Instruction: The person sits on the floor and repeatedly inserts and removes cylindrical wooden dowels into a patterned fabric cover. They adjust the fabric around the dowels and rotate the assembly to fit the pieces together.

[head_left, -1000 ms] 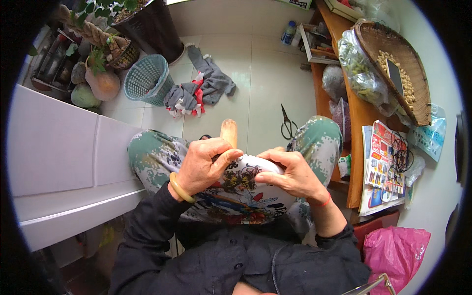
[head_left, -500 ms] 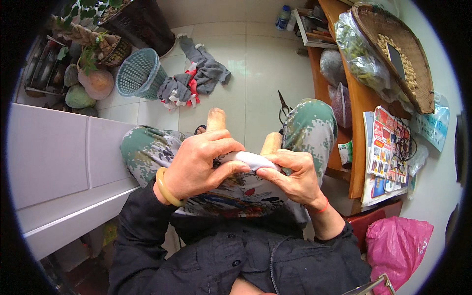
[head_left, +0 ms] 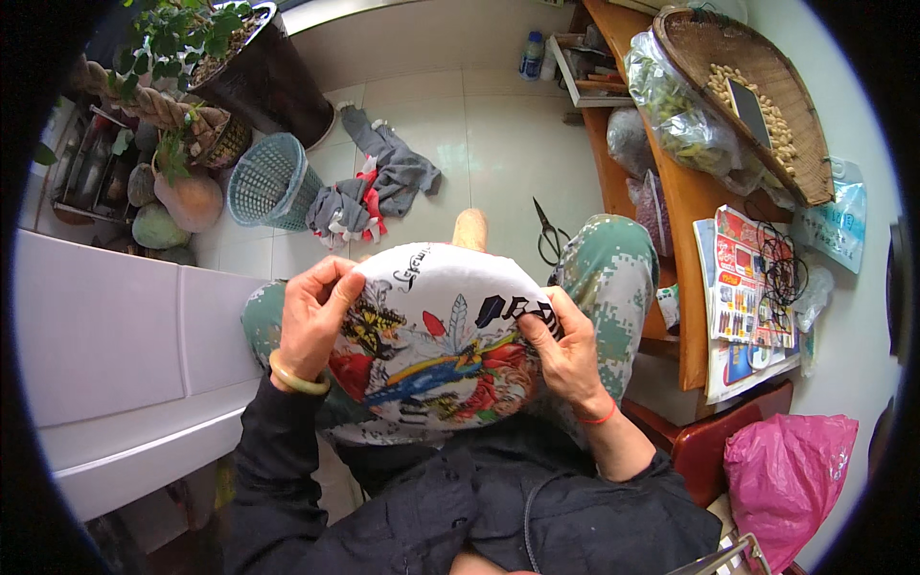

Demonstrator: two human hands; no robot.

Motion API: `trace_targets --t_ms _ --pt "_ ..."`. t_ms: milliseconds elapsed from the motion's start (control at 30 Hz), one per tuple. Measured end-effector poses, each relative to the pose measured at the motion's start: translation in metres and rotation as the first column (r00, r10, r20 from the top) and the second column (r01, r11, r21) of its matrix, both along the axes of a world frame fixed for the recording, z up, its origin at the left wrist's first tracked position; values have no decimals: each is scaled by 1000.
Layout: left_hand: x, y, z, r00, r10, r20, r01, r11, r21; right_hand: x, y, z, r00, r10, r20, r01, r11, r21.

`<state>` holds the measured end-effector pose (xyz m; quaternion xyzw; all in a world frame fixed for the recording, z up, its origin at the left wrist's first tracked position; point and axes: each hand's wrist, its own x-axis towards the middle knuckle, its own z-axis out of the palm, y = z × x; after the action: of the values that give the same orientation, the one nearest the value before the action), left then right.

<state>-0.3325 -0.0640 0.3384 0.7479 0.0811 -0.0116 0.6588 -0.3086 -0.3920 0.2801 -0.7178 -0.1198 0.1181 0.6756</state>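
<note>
A white cloth [head_left: 450, 335] printed with butterflies, feathers and red flowers is spread over my lap, its far edge rounded. My left hand [head_left: 318, 311] is closed on the cloth's left edge, the thumb lying on top. At the right edge my right hand [head_left: 567, 353] also grips it between thumb and fingers. Beyond the far edge sticks up a rounded wooden post [head_left: 470, 230]; the cloth hides its lower part. Black scissors [head_left: 549, 235] lie on the floor near my right knee.
Ahead on the floor are grey and red rags [head_left: 393, 172] and a blue-green plastic basket [head_left: 273, 187]. A white cabinet [head_left: 105, 326] borders my left. On the right stand a wooden shelf [head_left: 682, 220] with a wicker tray [head_left: 800, 105] and a pink bag [head_left: 791, 479].
The cloth, bunched narrow between my hands before, is now spread out with its print showing. My hands have moved apart, the left one leftward. One of two wooden posts seen earlier is now out of sight.
</note>
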Motion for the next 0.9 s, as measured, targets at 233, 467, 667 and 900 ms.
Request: trace_targets --t_ms 233,467,667,900 --pt "-1 -47 5 943 -262 208 118 843 525 -2 -3 17 988 121 91 -112 988 -103" --pt "6 -54 -18 922 -301 242 46 706 707 -4 2 2 990 132 -40 -136 980 -144" --pt "10 -25 -28 940 -338 41 259 788 558 -36 -1 -13 974 205 98 -155 916 -370" --pt "-35 -4 -33 960 -281 -12 245 814 527 -51 13 -31 999 -20 -41 9 968 -252"
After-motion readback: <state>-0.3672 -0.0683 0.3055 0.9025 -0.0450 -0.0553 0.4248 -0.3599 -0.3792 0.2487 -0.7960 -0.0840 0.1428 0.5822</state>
